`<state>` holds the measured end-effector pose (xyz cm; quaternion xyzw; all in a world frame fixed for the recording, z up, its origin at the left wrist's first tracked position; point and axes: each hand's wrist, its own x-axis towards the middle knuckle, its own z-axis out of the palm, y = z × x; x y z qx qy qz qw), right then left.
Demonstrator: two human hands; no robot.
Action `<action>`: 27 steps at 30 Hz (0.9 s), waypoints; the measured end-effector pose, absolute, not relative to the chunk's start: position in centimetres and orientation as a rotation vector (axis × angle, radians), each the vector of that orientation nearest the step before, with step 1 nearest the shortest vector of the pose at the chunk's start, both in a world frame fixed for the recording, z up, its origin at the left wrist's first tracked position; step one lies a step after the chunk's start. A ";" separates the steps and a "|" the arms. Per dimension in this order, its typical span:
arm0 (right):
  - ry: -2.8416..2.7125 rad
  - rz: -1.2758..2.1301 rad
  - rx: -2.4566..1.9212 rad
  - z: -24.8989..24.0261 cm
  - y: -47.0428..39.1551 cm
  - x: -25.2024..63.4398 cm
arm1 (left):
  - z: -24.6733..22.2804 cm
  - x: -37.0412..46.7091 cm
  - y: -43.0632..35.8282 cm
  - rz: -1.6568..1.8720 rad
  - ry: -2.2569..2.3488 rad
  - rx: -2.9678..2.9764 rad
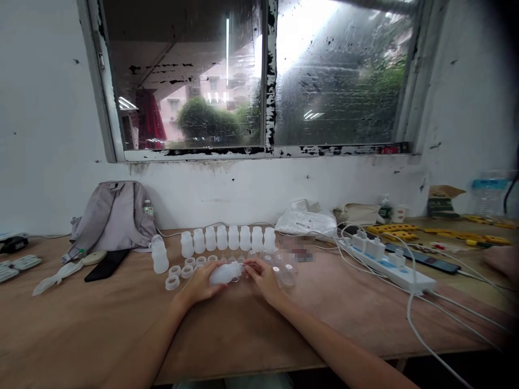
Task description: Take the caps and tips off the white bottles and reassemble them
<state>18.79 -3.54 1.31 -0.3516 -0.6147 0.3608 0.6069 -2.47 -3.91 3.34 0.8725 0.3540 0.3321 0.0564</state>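
My left hand is wrapped round a frosted white bottle, which lies tilted on its side with its neck to the right. At that neck, the fingers of my right hand are pinched together on something too small to make out. Behind my hands, several white bottles stand upright in a row. White rings lie to the left of my left hand, near one more upright bottle. Clear domed caps sit just right of my right hand.
A grey backpack leans on the wall at the left, behind a black phone. At the right lie a white power strip with loose cables and another phone. A plastic bag rests against the wall.
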 end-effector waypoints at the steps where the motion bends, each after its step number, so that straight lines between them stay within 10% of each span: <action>1: -1.410 0.839 -0.807 1.3 -3.5 18.8 | 3.4 -2.5 -4.0 1.006 1.078 2.648; 27: -1.392 0.856 -0.853 1.8 -3.7 18.8 | 3.4 -2.4 -4.2 1.019 1.078 2.715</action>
